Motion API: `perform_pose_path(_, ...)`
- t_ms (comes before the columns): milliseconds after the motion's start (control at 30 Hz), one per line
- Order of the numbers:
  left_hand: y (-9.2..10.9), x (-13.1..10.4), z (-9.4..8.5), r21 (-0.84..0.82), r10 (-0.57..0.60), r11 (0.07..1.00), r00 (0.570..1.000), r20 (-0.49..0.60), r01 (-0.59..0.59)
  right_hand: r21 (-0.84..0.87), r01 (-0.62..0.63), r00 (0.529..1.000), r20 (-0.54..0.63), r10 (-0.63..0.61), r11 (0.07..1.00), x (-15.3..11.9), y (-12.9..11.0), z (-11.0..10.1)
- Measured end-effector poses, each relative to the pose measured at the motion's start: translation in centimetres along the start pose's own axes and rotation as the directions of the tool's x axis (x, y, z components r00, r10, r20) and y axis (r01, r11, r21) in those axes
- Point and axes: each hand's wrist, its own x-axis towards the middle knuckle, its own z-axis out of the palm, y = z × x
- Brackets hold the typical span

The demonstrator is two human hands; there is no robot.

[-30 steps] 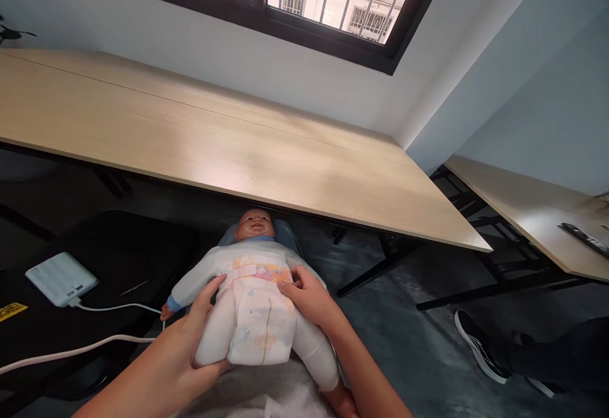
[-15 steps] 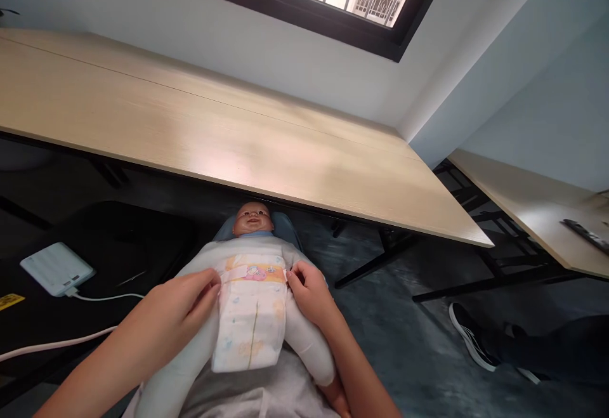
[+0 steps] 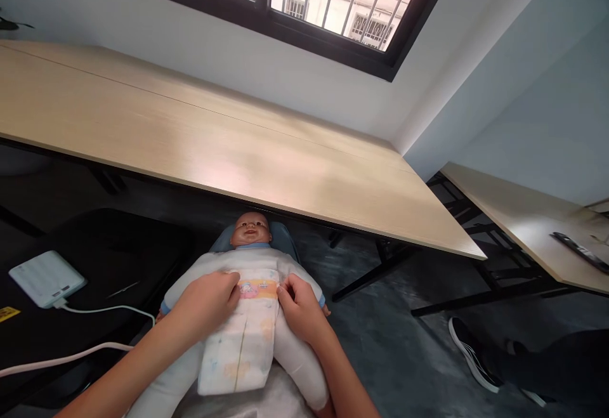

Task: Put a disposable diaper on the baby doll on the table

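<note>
A baby doll (image 3: 251,230) in a white outfit with blue trim lies face up on my lap, its head toward the table. On its belly and between its legs is a white diaper (image 3: 238,345) with a printed orange band and a thin line down the middle. My left hand (image 3: 214,297) is closed at the diaper's upper left edge, fingers bent over it. At the upper right edge, my right hand (image 3: 301,304) pinches the diaper's side between thumb and fingers. The fingertips of my left hand are partly hidden.
A long wooden table (image 3: 214,145) stands beyond the doll, under a barred window. To the left, a white power bank (image 3: 47,278) with a cable lies on a black chair (image 3: 128,247). A person's shoe (image 3: 471,354) is on the floor at right, near a second table (image 3: 523,228).
My left hand has moved inward and now covers the left end of the orange band. My right hand still pinches the right edge. The whole view has shifted slightly.
</note>
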Motion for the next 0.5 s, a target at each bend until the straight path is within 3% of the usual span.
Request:
perform_pose_path(100, -0.7, -0.3, -0.3, -0.093, 0.019, 0.996, 1.000, -0.007, -0.020, -0.045, -0.044, 0.999, -0.018, 0.044, 0.998, 0.0, 0.2, -0.2)
perform_pose_path(233, -2.3, -0.7, -0.6, -0.164, -0.042, 0.986, 0.999, -0.024, 0.037, -0.159, -0.102, 0.994, -0.060, 0.093, 0.982, -0.2, 0.5, -0.7)
perform_pose_path(367, -5.8, -1.2, -0.2, -0.047, -0.142, 0.989, 0.989, -0.030, 0.140, -0.190, -0.134, 0.988, -0.097, 0.117, 0.973, -0.7, 2.4, -1.3)
perform_pose_path(500, -9.4, -1.9, 1.6, 0.114, -0.251, 0.963, 0.967, 0.041, 0.246, -0.254, -0.110, 0.994, -0.048, 0.101, 0.961, -1.4, 4.5, -2.1)
